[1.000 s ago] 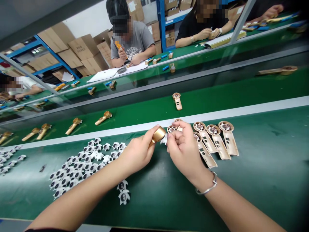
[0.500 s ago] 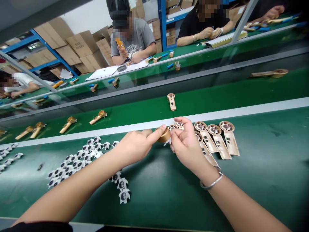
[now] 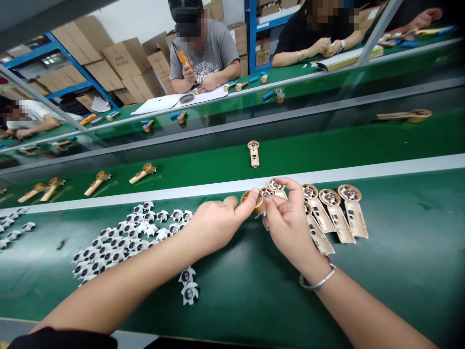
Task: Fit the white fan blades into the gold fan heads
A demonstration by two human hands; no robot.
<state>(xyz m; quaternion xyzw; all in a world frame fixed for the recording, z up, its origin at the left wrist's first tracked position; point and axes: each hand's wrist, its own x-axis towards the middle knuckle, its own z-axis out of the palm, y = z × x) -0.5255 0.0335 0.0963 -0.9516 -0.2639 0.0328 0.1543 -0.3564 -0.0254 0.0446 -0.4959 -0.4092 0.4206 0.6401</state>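
My left hand (image 3: 220,220) grips a gold handheld fan housing (image 3: 258,206) by its round head, thumb on top of the rim. A white blade tip shows just under the ring. My right hand (image 3: 286,218) is closed at the ring's right side, thumb and fingertips against it, index finger bent above. What lies between those fingertips is mostly hidden. Behind and right of the right hand lie several gold fan shells (image 3: 337,213), open side up. Left of my hands, many white fan impellers (image 3: 116,242) with dark centres are spread over the green table; my left forearm covers some.
Beyond a pale strip (image 3: 214,188), a green belt (image 3: 203,165) carries a fan shell (image 3: 253,154) and several gold fan pieces (image 3: 98,183) at left. A metal rail (image 3: 181,131) runs behind it. Across, co-workers sit at another bench; one holds an orange tool (image 3: 183,58).
Both hands and the fan housing sit slightly farther right in view, and the ring's open top now shows more. Fan pieces on the belt have shifted a little to the left.
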